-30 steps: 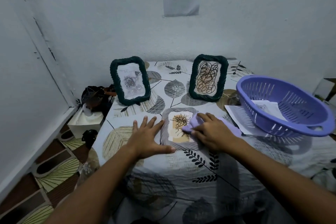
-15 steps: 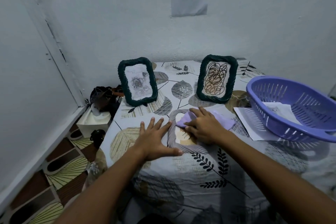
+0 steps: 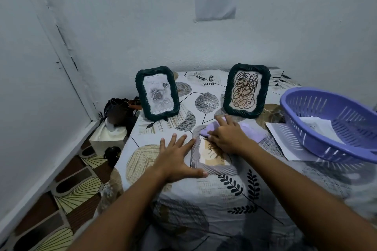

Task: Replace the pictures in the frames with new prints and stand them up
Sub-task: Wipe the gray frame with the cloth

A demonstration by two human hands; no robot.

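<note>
A grey frame (image 3: 212, 167) lies flat on the table with a tan and brown print in it. My right hand (image 3: 229, 136) presses a lilac cloth (image 3: 251, 131) onto the frame's upper glass. Flat on the tablecloth, my left hand (image 3: 175, 159) has its fingers spread along the frame's left edge and its thumb along the near edge. Two dark green frames stand at the back: the left frame (image 3: 157, 92) shows a grey rose print, the right frame (image 3: 245, 89) a scribble of loops.
A purple basket (image 3: 334, 126) with papers inside sits at the right on a white sheet (image 3: 281, 138). The table edge drops at the left to a patterned floor with a tissue box (image 3: 108, 136) and a dark bag (image 3: 118, 111). Walls close in behind and left.
My right hand has slid the lilac cloth up the flat frame, from its right edge toward its top. The left hand stays planted. The view has tilted slightly.
</note>
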